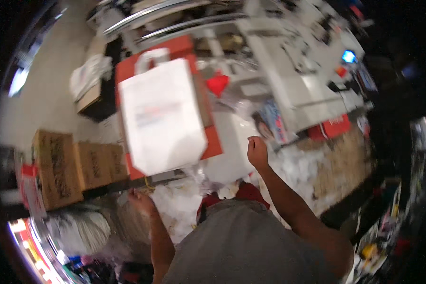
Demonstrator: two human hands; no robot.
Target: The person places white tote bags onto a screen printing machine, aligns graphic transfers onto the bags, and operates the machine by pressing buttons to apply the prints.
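Observation:
A white bag [165, 118] with a loop handle and a faded print lies flat on a red surface [213, 142] in front of me. Below its near left corner is my left hand [142, 202], blurred, fingers loosely apart and holding nothing I can see. My right hand [257, 152] is held to the right of the bag, curled into a fist, with nothing showing in it. Neither hand touches the bag. A small red piece [217, 84] lies just past the bag's right side, and a blue-and-white printed package [272, 120] is near my right hand.
Brown cardboard boxes [57, 170] stand at the left. A white sewing-machine-like table [288, 80] carries small tools at the far right. Beneath it is a red container [333, 127]. White scraps [293, 173] cover the floor, and a plastic-wrapped bundle [80, 232] sits lower left.

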